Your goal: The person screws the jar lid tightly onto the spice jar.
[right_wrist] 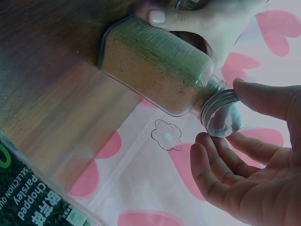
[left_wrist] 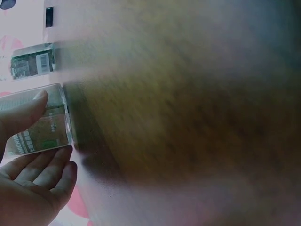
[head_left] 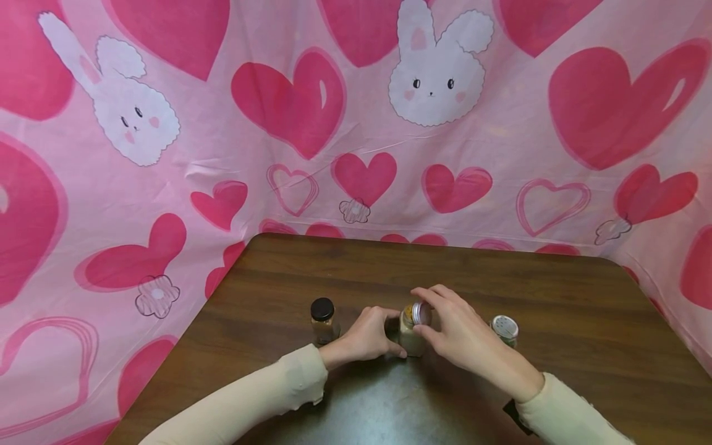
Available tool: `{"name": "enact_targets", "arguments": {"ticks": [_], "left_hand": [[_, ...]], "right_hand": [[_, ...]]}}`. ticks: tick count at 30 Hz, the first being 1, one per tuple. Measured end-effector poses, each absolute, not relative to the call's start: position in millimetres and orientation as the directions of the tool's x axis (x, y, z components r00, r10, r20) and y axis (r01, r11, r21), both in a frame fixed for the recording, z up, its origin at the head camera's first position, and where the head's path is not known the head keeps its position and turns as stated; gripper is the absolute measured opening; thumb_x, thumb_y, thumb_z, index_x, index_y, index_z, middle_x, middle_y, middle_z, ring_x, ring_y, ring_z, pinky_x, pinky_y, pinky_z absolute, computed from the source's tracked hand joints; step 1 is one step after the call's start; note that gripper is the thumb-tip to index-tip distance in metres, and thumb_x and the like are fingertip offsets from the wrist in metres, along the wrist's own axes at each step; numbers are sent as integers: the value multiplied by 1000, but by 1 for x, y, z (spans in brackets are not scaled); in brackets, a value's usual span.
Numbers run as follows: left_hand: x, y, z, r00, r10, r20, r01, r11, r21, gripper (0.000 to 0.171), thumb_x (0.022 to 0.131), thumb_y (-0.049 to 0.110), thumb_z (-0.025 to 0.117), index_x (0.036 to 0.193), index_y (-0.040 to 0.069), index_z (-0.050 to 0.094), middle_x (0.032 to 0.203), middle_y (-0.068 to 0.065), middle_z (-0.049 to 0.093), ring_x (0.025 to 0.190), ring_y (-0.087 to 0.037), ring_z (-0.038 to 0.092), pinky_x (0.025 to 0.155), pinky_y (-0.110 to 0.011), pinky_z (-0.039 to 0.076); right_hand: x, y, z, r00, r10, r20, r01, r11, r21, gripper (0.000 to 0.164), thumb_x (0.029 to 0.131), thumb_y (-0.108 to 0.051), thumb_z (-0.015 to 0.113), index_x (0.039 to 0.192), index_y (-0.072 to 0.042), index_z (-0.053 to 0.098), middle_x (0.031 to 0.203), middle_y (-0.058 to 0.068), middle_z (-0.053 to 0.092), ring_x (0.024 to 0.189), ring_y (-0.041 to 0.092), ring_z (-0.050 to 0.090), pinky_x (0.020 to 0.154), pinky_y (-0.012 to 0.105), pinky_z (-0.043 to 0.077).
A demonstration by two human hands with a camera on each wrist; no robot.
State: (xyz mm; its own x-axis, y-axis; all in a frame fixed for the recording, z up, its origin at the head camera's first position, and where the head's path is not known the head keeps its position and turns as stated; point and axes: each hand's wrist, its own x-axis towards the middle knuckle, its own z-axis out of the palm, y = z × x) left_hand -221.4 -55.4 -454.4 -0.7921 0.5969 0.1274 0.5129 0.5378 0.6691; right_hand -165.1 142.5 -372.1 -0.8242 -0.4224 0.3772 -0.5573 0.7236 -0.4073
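A clear glass spice jar (head_left: 410,340) with light-brown powder inside stands upright on the table. My left hand (head_left: 367,334) holds it low, the thumb on one side and the fingers on the other; the left wrist view shows its printed label (left_wrist: 44,129). A silver metal lid (head_left: 421,313) sits tilted at the jar's mouth, off its top, so the mouth partly shows. My right hand (head_left: 458,330) pinches this lid between thumb and fingertips. In the right wrist view the lid's rim (right_wrist: 218,106) overlaps the jar's neck.
Left of my left hand stands a jar with a black cap (head_left: 322,318). A chopped parsley jar (right_wrist: 37,193) with a silver perforated top (head_left: 505,327) stands behind my right forearm. The brown wooden table (head_left: 306,266) meets a pink heart-patterned cloth (head_left: 367,123) at its back and sides.
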Motion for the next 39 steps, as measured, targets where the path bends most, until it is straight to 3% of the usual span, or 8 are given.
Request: {"name": "enact_targets", "arguments": {"ticks": [12, 23, 39], "left_hand": [[-222, -56, -454, -786, 601, 144, 526, 528, 667, 55, 60, 27, 91, 110, 19, 70, 101, 18, 65, 94, 1, 57, 81, -22, 45], [-222, -55, -454, -780, 606, 155, 539, 527, 657, 56, 60, 28, 91, 111, 20, 69, 102, 18, 65, 93, 2, 56, 80, -20, 45], [-222, -57, -456, -768, 620, 161, 541, 494, 681, 51, 62, 25, 91, 108, 21, 69, 98, 19, 65, 87, 3, 57, 75, -20, 46]], "right_hand": [[-171, 141, -376, -798, -442, 411, -594, 695, -406, 53, 73, -14, 83, 120, -7, 60, 93, -4, 54, 78, 11, 52, 67, 26, 44], [-174, 137, -377, -819, -450, 357, -570, 712, -409, 52, 76, -16, 80, 122, -2, 60, 106, 3, 59, 84, 14, 56, 70, 30, 47], [-175, 134, -377, -808, -458, 371, -583, 714, -387, 41, 75, -16, 81, 111, -4, 67, 105, 5, 61, 97, 20, 56, 79, 38, 48]]}}
